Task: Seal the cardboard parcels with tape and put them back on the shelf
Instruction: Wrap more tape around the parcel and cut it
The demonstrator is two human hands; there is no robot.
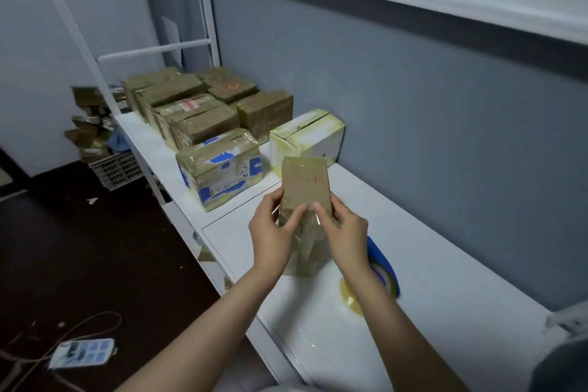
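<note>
both hands, left hand [270,232] and right hand [345,229], are grasping the small parcel [305,188], thumbs smoothing clear tape [307,234]; advise pressing edges flat, avoiding creases.

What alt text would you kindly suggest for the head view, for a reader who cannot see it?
Left hand and right hand hold a small taped parcel upright on a white shelf; a blue tape roll lies beside it, more parcels beyond.

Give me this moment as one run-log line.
phase: taping; left hand: grips small parcel; right hand: grips small parcel; small parcel: upright on shelf; tape roll: on shelf by right wrist
</note>
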